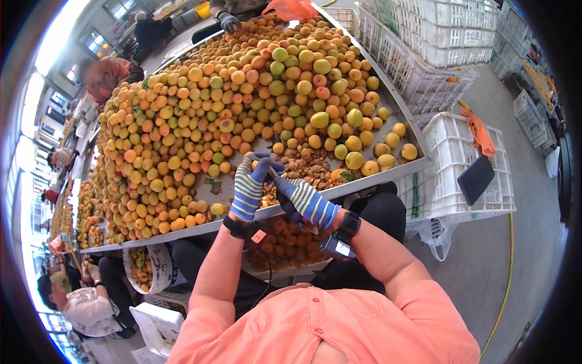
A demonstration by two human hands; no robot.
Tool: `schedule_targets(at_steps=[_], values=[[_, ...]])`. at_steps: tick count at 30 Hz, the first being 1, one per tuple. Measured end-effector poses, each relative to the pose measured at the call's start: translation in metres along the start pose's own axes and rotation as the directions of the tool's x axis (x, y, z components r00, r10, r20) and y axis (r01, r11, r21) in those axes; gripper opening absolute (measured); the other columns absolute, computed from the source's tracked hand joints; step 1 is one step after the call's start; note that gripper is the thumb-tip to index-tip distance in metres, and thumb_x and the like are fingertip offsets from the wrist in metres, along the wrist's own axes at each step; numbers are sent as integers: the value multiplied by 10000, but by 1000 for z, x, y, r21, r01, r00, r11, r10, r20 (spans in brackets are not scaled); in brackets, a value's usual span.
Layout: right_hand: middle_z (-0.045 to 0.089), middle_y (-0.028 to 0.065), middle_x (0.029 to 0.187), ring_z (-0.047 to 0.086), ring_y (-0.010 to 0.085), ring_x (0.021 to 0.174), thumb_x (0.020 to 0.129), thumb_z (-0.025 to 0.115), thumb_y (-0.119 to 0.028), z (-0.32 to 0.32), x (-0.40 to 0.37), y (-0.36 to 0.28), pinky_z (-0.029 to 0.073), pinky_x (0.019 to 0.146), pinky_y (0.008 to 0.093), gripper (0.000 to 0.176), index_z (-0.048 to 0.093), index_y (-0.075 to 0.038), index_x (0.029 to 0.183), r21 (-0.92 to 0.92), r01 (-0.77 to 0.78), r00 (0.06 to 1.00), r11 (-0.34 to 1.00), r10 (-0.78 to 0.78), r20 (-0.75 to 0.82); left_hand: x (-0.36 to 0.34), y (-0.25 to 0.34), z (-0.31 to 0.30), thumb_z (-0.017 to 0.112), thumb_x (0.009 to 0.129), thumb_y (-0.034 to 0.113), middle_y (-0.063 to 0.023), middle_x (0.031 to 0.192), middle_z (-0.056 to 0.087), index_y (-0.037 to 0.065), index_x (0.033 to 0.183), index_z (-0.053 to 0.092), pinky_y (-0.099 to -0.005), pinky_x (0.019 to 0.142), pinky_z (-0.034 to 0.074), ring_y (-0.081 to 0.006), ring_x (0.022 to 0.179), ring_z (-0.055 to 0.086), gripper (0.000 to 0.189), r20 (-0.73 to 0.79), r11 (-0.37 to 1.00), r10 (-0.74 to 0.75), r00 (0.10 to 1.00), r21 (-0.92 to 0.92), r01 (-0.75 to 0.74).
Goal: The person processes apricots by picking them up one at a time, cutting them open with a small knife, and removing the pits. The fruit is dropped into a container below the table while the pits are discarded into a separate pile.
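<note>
Coral short-sleeved shirt (pixel 376 318), small buttons (pixel 316 299); blue gloves (pixel 247 191), pale-yellow stripes; black wrist straps (pixel 350 225); dark trousers (pixel 388 221).

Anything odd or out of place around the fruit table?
A dark flat object sits askew on the white crate right of the table. It looks unrelated to the fruit, though I can't tell what it is.

left hand (pixel 248 187) + right hand (pixel 310 201) close together | fruit (pixel 176 139) on metal table (pixel 397 170)

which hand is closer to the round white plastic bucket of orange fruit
Left. The left hand, in a blue-and-yellow striped glove, is to the right of the bucket and farther forward; the right hand, gloved alike, is farther right still.
</note>
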State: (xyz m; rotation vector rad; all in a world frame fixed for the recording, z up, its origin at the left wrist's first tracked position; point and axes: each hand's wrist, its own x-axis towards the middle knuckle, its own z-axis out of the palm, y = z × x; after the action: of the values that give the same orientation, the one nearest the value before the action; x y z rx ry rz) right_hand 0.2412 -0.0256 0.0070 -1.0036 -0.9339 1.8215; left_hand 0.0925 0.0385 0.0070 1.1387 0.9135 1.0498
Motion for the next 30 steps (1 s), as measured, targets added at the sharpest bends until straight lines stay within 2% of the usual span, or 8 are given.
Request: schedule_targets(at_steps=[3,7,15,18,20,22,25,30], values=[[607,175,651,591,342,580,936,492,-363,-3,28,27,456,530,406,390,601,-6,822,-749,508,657,424,-754,19,-1,8,4,595,905,278,-186,929,651,-26,1173,431,-327,753,545,-230,851,651,437,-18,992,103,995,79,-101],[615,243,803,605,392,747,907,501,-133,-5,11,9,477,622,441,220,589,50,991,-849,269,870,455,-493,11,-3,6,3,620,895,230,-197,1058,628,15,1419,208,-310,760,542,-204,848,647,700,-10,981,186,982,54,-185],[595,214,639,592,401,628,889,557,-260,3,2,-2,457,559,471,288,600,25,894,-873,191,863,449,-501,-69,-11,18,6,570,869,22,-178,1052,630,46,1464,82,-287,751,539,-169,861,631,771,6,949,220,976,229,-215],[553,105,541,556,308,488,927,519,-335,-11,23,27,425,460,404,340,591,-25,808,-869,494,546,-26,-769,334,-8,9,-3,568,860,9,-173,1019,640,29,1449,138,-293,786,527,-185,884,632,729,40,941,210,977,261,-213],[483,21,510,479,200,426,943,474,-420,-7,7,7,366,408,321,408,561,-72,748,-598,407,895,691,-433,108,-9,10,-2,571,855,7,-170,1000,645,18,1427,183,-297,802,519,-194,895,634,692,27,957,180,983,225,-181],[374,-76,498,351,41,391,932,403,-569,3,-13,-19,246,366,199,495,477,-159,664,-163,98,989,982,-78,127,-9,11,-1,573,852,6,-168,988,647,11,1406,218,-300,807,516,-201,903,635,659,23,964,171,985,203,-172],[358,-87,498,313,40,374,922,429,-569,5,-21,-28,235,353,200,463,437,-195,649,109,-241,964,964,225,143,-7,10,-1,580,848,19,-169,978,647,6,1368,260,-305,800,517,-209,908,636,611,37,961,188,981,197,-192],[318,-98,496,293,36,368,910,449,-578,5,-21,-31,226,346,194,447,413,-215,652,250,-317,941,915,271,202,-6,16,3,624,835,88,-202,1002,632,0,1225,376,-315,785,527,-226,885,639,470,12,984,151,988,97,-151]])
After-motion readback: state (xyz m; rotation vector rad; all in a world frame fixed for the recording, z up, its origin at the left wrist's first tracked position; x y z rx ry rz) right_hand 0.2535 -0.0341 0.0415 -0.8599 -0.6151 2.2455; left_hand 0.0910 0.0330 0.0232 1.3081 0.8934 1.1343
